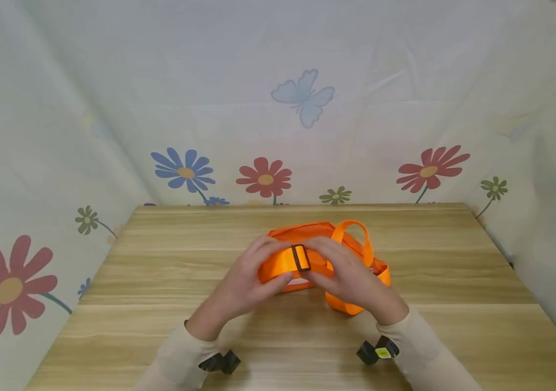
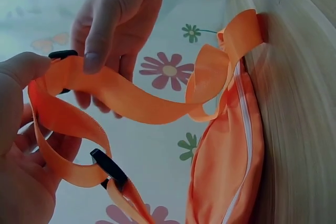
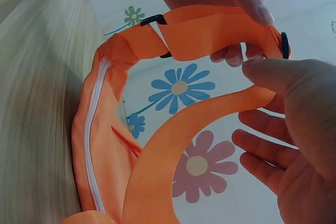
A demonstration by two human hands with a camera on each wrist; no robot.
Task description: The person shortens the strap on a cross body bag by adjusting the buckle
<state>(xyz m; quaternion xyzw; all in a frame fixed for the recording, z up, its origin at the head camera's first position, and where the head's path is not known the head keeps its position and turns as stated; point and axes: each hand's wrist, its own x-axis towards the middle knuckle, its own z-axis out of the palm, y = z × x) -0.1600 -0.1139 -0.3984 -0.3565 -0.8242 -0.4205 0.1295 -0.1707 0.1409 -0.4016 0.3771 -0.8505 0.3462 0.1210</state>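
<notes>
An orange zippered bag [image 1: 302, 231] lies on the wooden table, and its orange webbing strap [image 1: 278, 264] is lifted in front of it. My left hand [image 1: 245, 282] pinches the strap's loop from the left, thumb beside a black slider buckle [image 1: 301, 258]. From the other side, my right hand [image 1: 353, 279] holds the strap between thumb and fingers, right by that buckle. A second black buckle [image 2: 109, 167] sits lower on the strap in the left wrist view. The bag's white zipper [image 3: 94, 145] shows closed in the right wrist view.
A loose strap loop [image 1: 366, 239] stands up at the bag's right, and another strap part [image 1: 341, 305] droops onto the wooden table [image 1: 170, 255]. Behind the table hangs a flower-printed cloth [image 1: 238, 119]. Small black devices [image 1: 221, 362] are worn at both wrists.
</notes>
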